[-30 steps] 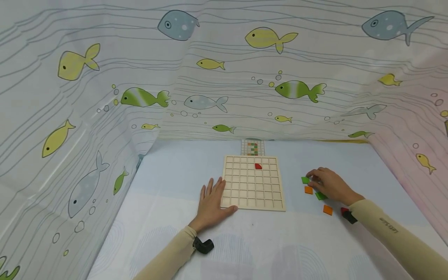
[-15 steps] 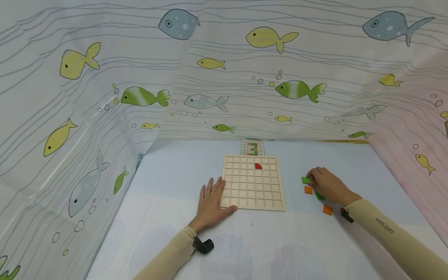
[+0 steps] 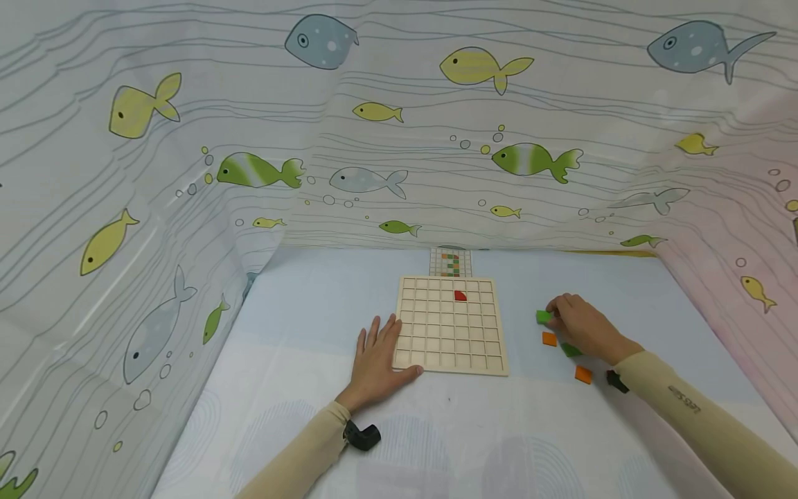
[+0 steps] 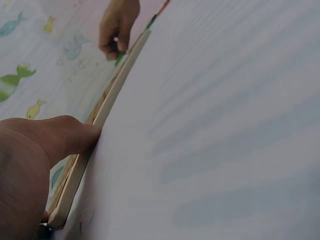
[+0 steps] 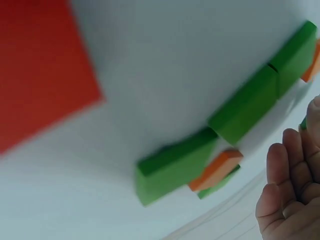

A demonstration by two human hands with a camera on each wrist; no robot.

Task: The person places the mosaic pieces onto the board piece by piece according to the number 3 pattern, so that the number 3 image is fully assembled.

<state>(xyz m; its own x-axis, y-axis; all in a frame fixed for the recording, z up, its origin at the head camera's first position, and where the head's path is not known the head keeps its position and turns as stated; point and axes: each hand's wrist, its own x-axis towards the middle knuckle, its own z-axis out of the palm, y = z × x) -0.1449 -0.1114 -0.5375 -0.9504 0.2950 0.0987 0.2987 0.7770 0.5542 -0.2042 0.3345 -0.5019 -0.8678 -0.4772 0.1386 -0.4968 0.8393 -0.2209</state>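
Note:
A square wooden grid board [image 3: 445, 326] lies flat on the table. One red tile [image 3: 460, 296] with a rounded side sits in a cell of its upper part. My left hand [image 3: 374, 364] rests on the board's near left corner, fingers spread and thumb [image 4: 75, 134] along the near edge. To the right of the board, my right hand [image 3: 582, 326] pinches a green tile [image 3: 544, 317] between thumb and fingertips, tilted up a little. Only a sliver of that tile shows in the right wrist view. Another green tile [image 3: 570, 350] lies partly under this hand.
Orange tiles [image 3: 549, 339] lie near my right hand, and more green tiles [image 5: 170, 170] and a large blurred red piece [image 5: 40, 70] show in the right wrist view. A small printed pattern card [image 3: 451, 263] lies behind the board. Fish-printed cloth [image 3: 436, 138] walls surround the table.
My right fingers have closed on the green tile, which has risen and tilted slightly away from where it lay. My left hand stays on the board.

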